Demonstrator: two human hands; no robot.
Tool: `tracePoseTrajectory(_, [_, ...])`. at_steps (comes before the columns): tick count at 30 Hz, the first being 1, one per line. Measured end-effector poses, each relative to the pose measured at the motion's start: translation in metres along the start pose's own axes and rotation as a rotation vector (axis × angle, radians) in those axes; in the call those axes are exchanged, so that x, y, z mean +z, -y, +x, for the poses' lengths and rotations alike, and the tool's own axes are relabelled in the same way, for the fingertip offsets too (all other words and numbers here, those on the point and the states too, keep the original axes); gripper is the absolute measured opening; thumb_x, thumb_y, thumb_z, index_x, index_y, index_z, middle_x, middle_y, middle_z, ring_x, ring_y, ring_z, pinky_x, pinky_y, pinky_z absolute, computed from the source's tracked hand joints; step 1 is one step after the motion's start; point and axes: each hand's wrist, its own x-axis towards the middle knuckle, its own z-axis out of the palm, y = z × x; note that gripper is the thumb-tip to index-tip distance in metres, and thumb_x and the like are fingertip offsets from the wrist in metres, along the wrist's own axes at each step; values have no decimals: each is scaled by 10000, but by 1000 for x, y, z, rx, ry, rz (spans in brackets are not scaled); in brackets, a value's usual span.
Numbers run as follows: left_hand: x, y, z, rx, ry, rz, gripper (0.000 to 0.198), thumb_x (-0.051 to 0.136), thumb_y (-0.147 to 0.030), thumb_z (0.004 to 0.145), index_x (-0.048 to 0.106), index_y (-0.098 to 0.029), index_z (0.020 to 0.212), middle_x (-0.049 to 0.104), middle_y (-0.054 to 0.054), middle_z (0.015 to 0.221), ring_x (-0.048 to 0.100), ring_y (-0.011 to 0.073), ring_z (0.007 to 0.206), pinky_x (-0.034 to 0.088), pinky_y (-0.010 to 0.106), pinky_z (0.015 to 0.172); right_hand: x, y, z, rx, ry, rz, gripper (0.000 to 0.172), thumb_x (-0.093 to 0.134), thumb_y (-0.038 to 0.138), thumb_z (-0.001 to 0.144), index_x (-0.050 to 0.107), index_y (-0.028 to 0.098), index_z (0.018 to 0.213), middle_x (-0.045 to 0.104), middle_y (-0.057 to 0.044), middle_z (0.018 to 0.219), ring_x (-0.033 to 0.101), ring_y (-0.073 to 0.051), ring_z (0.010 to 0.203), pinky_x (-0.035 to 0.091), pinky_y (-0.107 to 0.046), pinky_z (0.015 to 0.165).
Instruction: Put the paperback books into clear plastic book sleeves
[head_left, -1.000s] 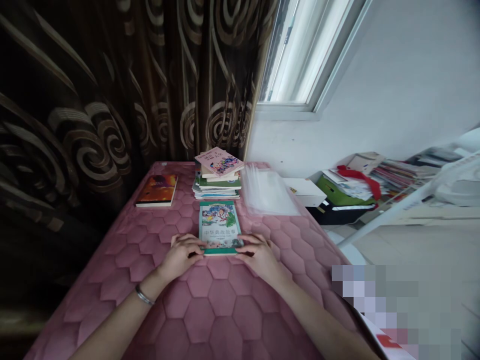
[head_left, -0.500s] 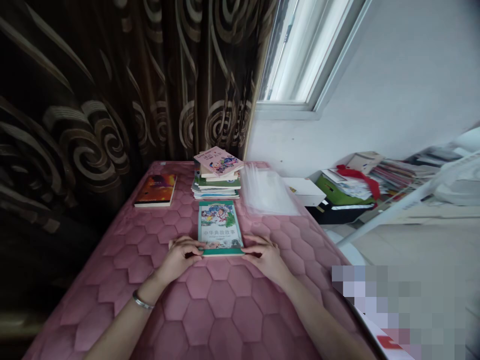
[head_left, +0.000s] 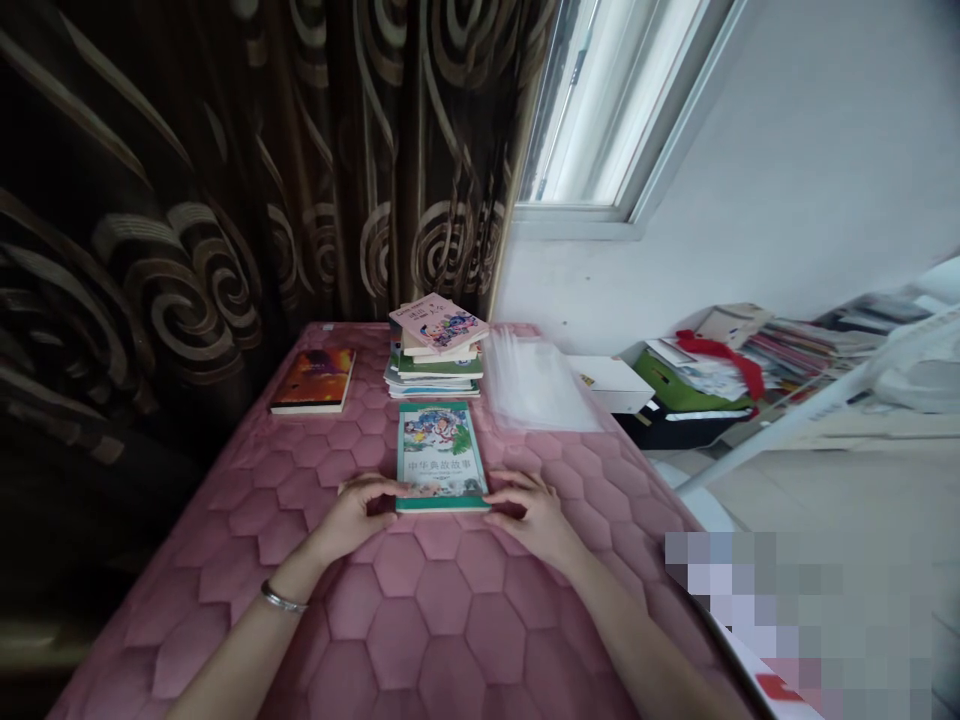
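A children's book (head_left: 442, 460) with a teal border, drawn figures and Chinese characters lies flat on the pink quilted bed (head_left: 439, 610). At its lower left side is my left hand (head_left: 361, 510), fingertips touching the edge and cover, thumb apart beside the corner. My right hand (head_left: 534, 512) has its index finger and thumb about the lower right corner. Just behind the book stands a stack of books (head_left: 439, 365), with a pink book (head_left: 442, 325) lying askew on top.
An orange and dark book (head_left: 313, 380) lies at the left. Clear plastic sheets (head_left: 536, 385) sit right of the stack. Off the bed's right side are a white box (head_left: 611, 380), a green bin (head_left: 667, 385) and piled papers. A dark curtain (head_left: 337, 180) hangs at the left and back.
My left thumb has moved off the book's lower left corner, which now shows. The left hand has shifted slightly left; my right hand stays nearly as it was.
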Motion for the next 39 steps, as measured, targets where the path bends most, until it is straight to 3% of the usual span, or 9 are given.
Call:
tracePoseTrajectory(7, [-1,-5,-4,-26,-10,105,382,679,-148,711,693,-280,1069,688,29,1078,587,201,1051,391,349,970,2,-3,-1,-36,-16,-27,138,663,330,794,748,376,892,635,-11,1228,491,-301,1179,352,-526,918])
tracePoseTrajectory(13, [7,-8,-7,13,-45,291,469,785,-379,678,654,-312,1123,701,37,1112,567,251,1088,327,422,990,4,4,-3,-114,-84,-112,157,704,425,753,732,322,867,647,-32,1192,512,-290,1116,363,-459,862])
tracePoseTrajectory(18, [13,-9,-6,18,-73,403,372,704,-302,776,636,-315,1141,711,29,1099,579,235,1063,322,429,959,9,14,1,-176,-164,-157,142,708,400,767,697,260,752,670,-45,1141,530,-246,1027,356,-378,800])
tracePoseTrajectory(23, [9,-5,-4,15,-45,346,336,685,-250,783,650,-326,1109,698,16,1147,582,224,1071,328,421,974,7,2,1,-146,-131,-151,55,697,355,789,744,331,806,653,-6,1183,502,-249,1092,339,-401,851])
tracePoseTrajectory(30, [8,-2,-4,-21,-57,48,357,694,-197,738,659,-282,1083,689,23,1142,596,207,1073,373,413,1035,3,-5,-2,-99,-24,-79,157,623,302,835,747,374,900,634,-6,1222,491,-274,1155,377,-466,903])
tracePoseTrajectory(32, [6,-1,-2,-88,-94,-99,505,701,-181,703,586,-250,1190,644,51,1204,595,196,1081,426,392,1013,0,-5,-1,-122,-6,-14,176,592,299,848,747,346,915,621,-19,1241,514,-263,1146,398,-461,929])
tracePoseTrajectory(34, [3,-3,2,-272,-159,-198,587,702,-179,688,517,-199,1245,622,90,1190,617,194,1034,500,371,932,-5,-5,5,-140,25,61,221,530,286,875,738,305,947,614,-40,1242,538,-236,1133,423,-422,946])
tracePoseTrajectory(37, [-3,-12,16,-623,-147,-234,460,634,-230,775,489,-152,1205,640,98,1049,654,171,877,574,312,735,-12,0,27,-172,51,78,291,429,244,917,699,252,1027,634,-62,1178,552,-202,1118,424,-368,977])
tracePoseTrajectory(39, [-3,-20,27,-742,-81,-215,419,604,-256,806,471,-159,1191,652,80,975,658,161,778,578,287,624,-14,7,51,-202,53,10,308,409,226,928,652,238,1118,628,-62,1178,547,-193,1121,410,-352,996])
